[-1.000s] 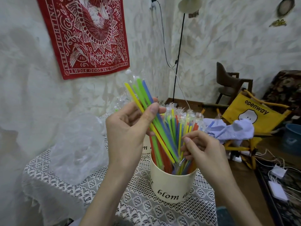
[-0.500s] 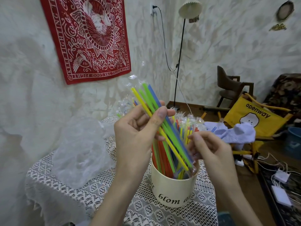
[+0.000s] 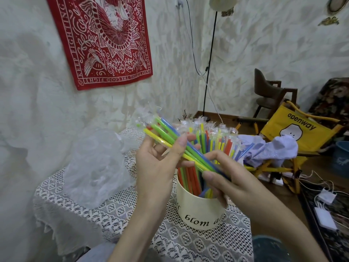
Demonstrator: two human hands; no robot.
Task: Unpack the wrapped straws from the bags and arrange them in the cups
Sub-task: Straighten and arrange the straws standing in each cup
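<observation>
Fingers of my left hand (image 3: 160, 163) and right hand (image 3: 226, 178) both pinch the straw bundle (image 3: 170, 137), now tipped flatter than a moment ago above the cream cup (image 3: 200, 210), so I judge insertion is near. Smaller: clear bag (image 3: 94, 167) lies left.

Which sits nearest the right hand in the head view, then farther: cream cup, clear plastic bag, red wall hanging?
1. Cream cup, just below the right hand.
2. Clear plastic bag, on the table's left.
3. Red wall hanging, upper left wall.
</observation>
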